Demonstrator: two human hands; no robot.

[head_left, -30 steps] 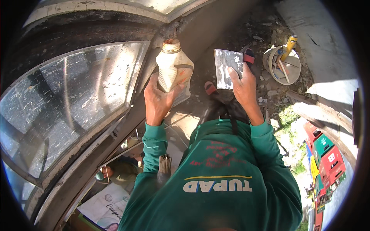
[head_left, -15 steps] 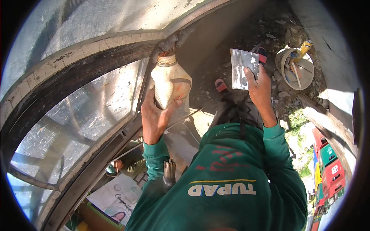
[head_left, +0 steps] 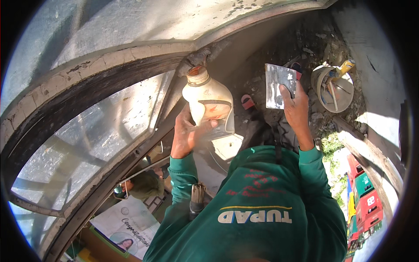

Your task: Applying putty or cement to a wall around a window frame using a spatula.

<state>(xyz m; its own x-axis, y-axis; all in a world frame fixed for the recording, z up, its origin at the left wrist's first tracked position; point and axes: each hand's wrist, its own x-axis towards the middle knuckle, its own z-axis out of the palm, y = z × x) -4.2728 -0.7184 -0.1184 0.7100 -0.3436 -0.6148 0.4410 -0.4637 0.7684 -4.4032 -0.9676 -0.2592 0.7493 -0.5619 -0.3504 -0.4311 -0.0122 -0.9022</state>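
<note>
My left hand (head_left: pixel 185 134) is wrapped round the lower part of a pale, dirty plastic jug (head_left: pixel 211 96). The jug's neck points up and away, with a reddish-brown stain at its mouth. Its lower side looks cut away. To the right, my right hand (head_left: pixel 298 108) pinches a flat, rectangular metal plate (head_left: pixel 274 85) by its right edge, thumb on top. White and dark smears cover the plate's face. The jug and the plate are apart, both held in front of my green sleeves and shirt.
A weathered window frame (head_left: pixel 118 56) with cloudy panes curves along the left. A white bucket (head_left: pixel 321 94) holding tools stands on rubble at right. Red crates (head_left: pixel 370 201) are stacked at lower right. Another person (head_left: pixel 146 185) and a printed sheet (head_left: pixel 126 227) show at lower left.
The jug has moved right, closer to the plate, and has turned so more of its lower side shows. My right hand keeps its hold on the plate. The view has shifted slightly.
</note>
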